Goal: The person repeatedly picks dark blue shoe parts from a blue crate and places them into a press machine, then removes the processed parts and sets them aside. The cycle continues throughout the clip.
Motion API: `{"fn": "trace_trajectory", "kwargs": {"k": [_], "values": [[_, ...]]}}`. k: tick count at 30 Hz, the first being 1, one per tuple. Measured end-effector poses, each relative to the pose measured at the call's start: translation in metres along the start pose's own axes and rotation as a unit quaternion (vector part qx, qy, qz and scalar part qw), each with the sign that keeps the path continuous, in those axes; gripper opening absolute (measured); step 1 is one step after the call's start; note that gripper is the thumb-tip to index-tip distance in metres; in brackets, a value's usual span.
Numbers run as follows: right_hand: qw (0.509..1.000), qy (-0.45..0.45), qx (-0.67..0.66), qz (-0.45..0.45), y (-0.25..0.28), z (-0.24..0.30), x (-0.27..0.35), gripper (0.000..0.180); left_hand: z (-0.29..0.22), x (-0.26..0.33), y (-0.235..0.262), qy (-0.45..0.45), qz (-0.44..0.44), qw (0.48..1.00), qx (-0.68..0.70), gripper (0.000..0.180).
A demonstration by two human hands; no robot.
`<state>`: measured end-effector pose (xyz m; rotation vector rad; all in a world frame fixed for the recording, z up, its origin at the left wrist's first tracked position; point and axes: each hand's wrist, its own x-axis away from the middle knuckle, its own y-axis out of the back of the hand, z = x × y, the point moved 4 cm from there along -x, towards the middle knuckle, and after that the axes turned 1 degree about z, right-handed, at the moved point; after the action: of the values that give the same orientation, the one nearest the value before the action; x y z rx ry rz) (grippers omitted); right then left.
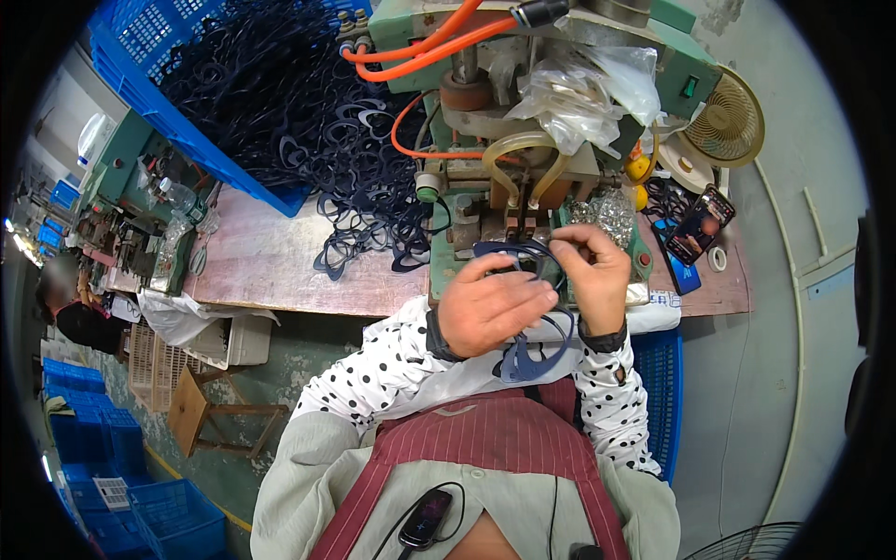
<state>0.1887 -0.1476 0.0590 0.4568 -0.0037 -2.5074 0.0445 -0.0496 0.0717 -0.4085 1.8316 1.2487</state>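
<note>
A dark blue flexible strap with loops (pixel 527 362) hangs between my hands, its lower part down in front of my apron. My left hand (pixel 493 308) has its thumb against the strap's upper end, and its other fingers stretch across the loops. The thumb and forefinger of my right hand (pixel 597 275) pinch together at the strap's upper right side; whether a small part is also between them is hidden. Both hands are just in front of the working gap of a green press machine (pixel 457 224). A heap of small shiny metal parts (pixel 607 217) lies just beyond my right hand.
A blue crate (pixel 140 89) spills many dark blue straps (pixel 364 215) onto the worn tabletop (pixel 271 266). Orange air hoses (pixel 420 65) and a clear plastic bag (pixel 579 98) hang on the press. Two phones (pixel 698 229), a tape roll (pixel 717 259) and a fan (pixel 723 117) stand right.
</note>
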Motion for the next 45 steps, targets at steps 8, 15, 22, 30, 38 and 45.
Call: {"fn": "trace_trajectory", "kwargs": {"k": [8,15,22,30,38,45], "values": [[0.998,-0.017,-0.05,0.019,-0.029,0.007,-0.011,0.034,-0.004,0.005,-0.006,-0.065,0.012,0.997,0.032,0.038],[0.996,-0.039,-0.077,0.009,-0.03,-0.002,-0.012,0.046,-0.013,0.004,0.001,-0.11,-0.044,0.99,0.076,0.033],[0.929,0.064,0.328,-0.159,0.054,-0.048,-0.03,0.038,0.009,0.007,-0.018,-0.079,0.052,0.983,0.159,0.044],[0.901,-0.028,0.431,-0.046,0.102,-0.101,-0.007,0.033,0.013,0.01,-0.022,-0.074,0.053,0.984,0.156,0.054],[0.9,-0.047,0.43,-0.056,0.09,-0.121,-0.011,0.019,0.004,0.01,-0.016,-0.049,0.062,0.994,0.072,0.038],[0.924,-0.06,0.348,-0.147,0.094,-0.12,-0.009,0.017,0.056,0.094,0.015,0.081,0.0,0.995,-0.062,0.022]]}}
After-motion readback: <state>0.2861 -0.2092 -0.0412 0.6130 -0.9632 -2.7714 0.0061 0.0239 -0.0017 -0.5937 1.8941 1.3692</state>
